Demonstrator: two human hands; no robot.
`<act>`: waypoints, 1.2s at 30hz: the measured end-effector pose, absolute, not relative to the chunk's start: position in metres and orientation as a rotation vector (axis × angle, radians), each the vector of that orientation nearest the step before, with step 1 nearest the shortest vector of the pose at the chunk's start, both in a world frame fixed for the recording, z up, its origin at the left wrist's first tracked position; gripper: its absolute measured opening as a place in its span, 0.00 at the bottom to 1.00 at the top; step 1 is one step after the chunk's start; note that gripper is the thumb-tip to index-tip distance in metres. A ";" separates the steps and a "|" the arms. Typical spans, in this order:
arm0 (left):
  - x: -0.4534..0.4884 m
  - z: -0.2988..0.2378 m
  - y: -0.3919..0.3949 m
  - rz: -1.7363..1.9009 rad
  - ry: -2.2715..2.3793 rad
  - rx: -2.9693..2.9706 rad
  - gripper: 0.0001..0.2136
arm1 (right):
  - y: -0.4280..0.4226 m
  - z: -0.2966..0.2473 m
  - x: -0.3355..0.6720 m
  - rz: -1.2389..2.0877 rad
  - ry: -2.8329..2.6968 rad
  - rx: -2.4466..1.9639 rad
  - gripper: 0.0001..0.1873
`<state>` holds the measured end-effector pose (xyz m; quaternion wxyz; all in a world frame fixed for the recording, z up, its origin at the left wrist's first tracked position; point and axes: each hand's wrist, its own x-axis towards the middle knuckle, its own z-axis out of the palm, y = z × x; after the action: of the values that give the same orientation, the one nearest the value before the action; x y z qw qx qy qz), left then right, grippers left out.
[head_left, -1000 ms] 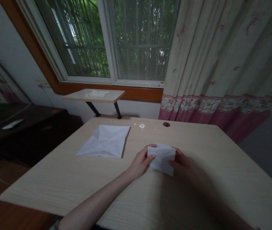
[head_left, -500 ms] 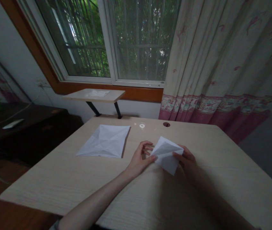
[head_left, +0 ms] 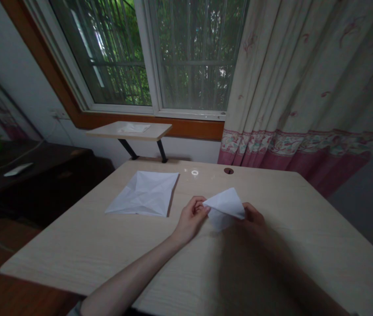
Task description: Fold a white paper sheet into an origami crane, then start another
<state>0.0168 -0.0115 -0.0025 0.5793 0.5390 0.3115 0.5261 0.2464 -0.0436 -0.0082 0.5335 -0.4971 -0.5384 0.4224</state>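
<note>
Both my hands hold a small folded white paper just above the light wooden table, near its middle. My left hand pinches the paper's left corner with curled fingers. My right hand grips the right side from behind, and the paper partly hides its fingers. The paper now shows a pointed, triangular top. A second white sheet, creased and unfolded, lies flat on the table to the left of my hands.
A round cable hole sits at the table's far edge. Behind it are a small wall shelf, a barred window and a flowered curtain. A dark cabinet stands to the left with a white object on it.
The paper went from a flat folded square to a partly opened shape and now to a pointed triangular form. Both hands stayed in place, shifting their fingers on it.
</note>
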 end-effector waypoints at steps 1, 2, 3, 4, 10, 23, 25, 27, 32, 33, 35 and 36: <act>0.017 -0.003 -0.011 1.232 0.731 1.249 0.20 | -0.044 -0.007 0.246 1.010 -1.325 -1.201 0.14; 0.017 -0.004 -0.011 1.231 0.729 1.240 0.20 | -0.045 -0.005 0.244 1.033 -1.360 -1.213 0.14; 0.017 -0.004 -0.010 1.231 0.726 1.236 0.20 | -0.046 -0.004 0.242 1.071 -1.385 -1.216 0.14; 0.017 -0.004 -0.010 1.236 0.728 1.239 0.20 | -0.048 -0.002 0.240 1.124 -1.397 -1.213 0.14; 0.013 0.007 -0.013 1.273 0.823 1.294 0.20 | -0.056 -0.001 0.230 1.320 -1.348 -1.102 0.24; 0.012 -0.007 -0.010 1.032 0.867 1.455 0.19 | -0.053 -0.002 0.240 1.064 -1.565 -1.136 0.16; 0.012 -0.007 -0.009 1.077 0.899 1.488 0.18 | -0.052 -0.001 0.241 0.993 -1.661 -1.130 0.11; 0.011 -0.005 -0.008 1.155 0.948 1.575 0.16 | -0.050 -0.003 0.242 0.925 -1.675 -1.144 0.11; 0.005 0.004 -0.007 1.232 1.002 1.950 0.15 | -0.044 -0.021 0.245 0.722 -1.636 -1.200 0.14; 0.004 0.005 -0.007 1.194 0.994 2.007 0.15 | -0.043 -0.025 0.246 0.673 -1.641 -1.198 0.14; 0.003 0.005 -0.008 1.084 0.966 2.114 0.17 | -0.041 -0.030 0.248 0.583 -1.694 -1.217 0.15; 0.003 0.004 -0.008 1.022 0.949 2.163 0.19 | -0.039 -0.033 0.249 0.526 -1.743 -1.237 0.16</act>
<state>0.0031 -0.0084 0.0038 0.2802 0.8068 0.3540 0.3812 0.2493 -0.0394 -0.0327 0.4530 -0.5012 -0.7058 0.2131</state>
